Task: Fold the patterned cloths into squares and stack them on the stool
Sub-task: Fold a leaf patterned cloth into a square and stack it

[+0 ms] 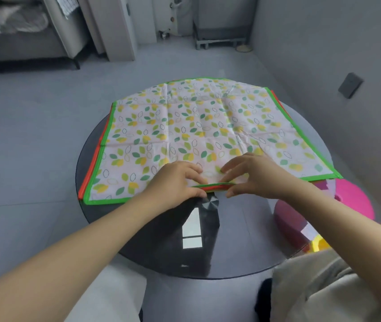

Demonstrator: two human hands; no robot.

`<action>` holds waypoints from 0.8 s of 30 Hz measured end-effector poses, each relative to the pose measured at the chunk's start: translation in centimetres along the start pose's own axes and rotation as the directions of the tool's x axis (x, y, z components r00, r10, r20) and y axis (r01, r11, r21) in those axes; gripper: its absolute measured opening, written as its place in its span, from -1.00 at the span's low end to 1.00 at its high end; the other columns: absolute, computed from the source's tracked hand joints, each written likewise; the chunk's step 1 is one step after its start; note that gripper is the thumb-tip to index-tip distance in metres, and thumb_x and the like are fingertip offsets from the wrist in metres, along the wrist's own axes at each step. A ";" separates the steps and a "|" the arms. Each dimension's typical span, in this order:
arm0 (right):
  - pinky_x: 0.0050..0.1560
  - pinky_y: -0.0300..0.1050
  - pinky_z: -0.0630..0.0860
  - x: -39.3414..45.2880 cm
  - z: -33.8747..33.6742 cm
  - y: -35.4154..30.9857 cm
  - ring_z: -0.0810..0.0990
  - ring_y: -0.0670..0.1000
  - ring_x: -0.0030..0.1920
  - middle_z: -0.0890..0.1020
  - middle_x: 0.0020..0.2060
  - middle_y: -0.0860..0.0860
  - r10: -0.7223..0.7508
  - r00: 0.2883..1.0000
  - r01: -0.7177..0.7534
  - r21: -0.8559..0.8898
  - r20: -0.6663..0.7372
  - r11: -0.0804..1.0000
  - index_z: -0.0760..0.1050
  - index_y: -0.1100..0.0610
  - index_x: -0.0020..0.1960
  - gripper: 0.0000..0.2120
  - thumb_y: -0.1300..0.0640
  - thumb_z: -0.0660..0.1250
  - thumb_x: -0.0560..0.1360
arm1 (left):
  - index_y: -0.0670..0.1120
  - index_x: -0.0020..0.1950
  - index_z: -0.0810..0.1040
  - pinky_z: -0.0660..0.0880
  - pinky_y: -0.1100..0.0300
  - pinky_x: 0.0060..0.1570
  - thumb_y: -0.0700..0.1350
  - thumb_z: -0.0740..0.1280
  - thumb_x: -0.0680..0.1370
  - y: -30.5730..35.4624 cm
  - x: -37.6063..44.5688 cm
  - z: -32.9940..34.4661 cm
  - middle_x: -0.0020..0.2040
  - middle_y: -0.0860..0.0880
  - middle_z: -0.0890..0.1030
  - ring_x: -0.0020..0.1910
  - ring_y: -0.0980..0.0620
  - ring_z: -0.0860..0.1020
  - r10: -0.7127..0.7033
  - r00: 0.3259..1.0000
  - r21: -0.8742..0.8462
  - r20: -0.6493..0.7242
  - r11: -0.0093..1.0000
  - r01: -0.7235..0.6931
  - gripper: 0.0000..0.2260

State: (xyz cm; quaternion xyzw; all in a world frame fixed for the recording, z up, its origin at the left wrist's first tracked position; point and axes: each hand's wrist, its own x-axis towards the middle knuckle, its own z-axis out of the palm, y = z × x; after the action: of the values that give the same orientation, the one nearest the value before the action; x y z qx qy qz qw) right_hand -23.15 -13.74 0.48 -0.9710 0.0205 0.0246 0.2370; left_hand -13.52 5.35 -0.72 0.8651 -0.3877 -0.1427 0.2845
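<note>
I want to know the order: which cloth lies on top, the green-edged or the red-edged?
The green-edged cloth lies on top; of the red-edged cloth only the border shows.

Head-worn view, forward and downward

Both forearms reached forward, converging. Left hand [175, 182] and right hand [252, 175] sat close together, fingers curled, thumbs underneath, each pinching something thin.
</note>
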 end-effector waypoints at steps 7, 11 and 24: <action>0.01 -0.22 0.37 -0.4 1.6 0.4 0.49 -0.07 0.03 0.61 -0.01 -0.11 -0.035 0.984 0.029 -0.036 -0.177 0.999 0.67 -0.03 -0.03 -0.76 -0.08 0.48 0.34 | -0.05 0.06 0.69 0.40 0.27 0.22 0.00 0.52 0.37 0.4 -0.4 -0.2 0.16 0.06 0.63 0.17 0.12 0.55 0.028 0.999 0.073 -0.024 0.997 -0.026 -0.71; -0.07 -0.15 0.45 -0.4 1.9 0.3 0.53 -0.05 -0.08 0.63 -0.11 -0.07 -0.078 0.974 0.072 -0.034 -0.211 0.997 0.68 0.04 -0.07 -0.82 -0.02 0.46 0.38 | -0.07 0.01 0.70 0.51 0.16 0.15 -0.06 0.50 0.41 0.5 -0.4 -0.3 0.07 0.04 0.67 0.04 0.12 0.61 0.040 0.998 0.037 -0.041 0.999 -0.038 -0.79; -0.38 -0.32 0.27 -1.7 0.1 -2.0 0.43 -0.09 -0.33 0.59 -0.23 0.00 0.026 1.000 -0.025 -0.045 0.013 0.999 0.63 0.11 -0.08 -0.79 -0.03 0.38 0.45 | -0.06 -0.12 0.71 0.44 0.14 -0.20 0.04 0.47 0.42 1.4 -1.1 -1.6 -0.14 -0.14 0.66 -0.23 -0.01 0.51 -0.068 0.986 0.067 0.150 0.996 0.058 -0.81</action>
State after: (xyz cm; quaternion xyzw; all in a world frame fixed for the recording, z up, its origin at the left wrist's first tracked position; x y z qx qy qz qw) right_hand -24.73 -11.85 1.40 -0.9755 0.0308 0.0345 0.2150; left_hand -14.39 6.02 1.41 0.8720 -0.3849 -0.2051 0.2223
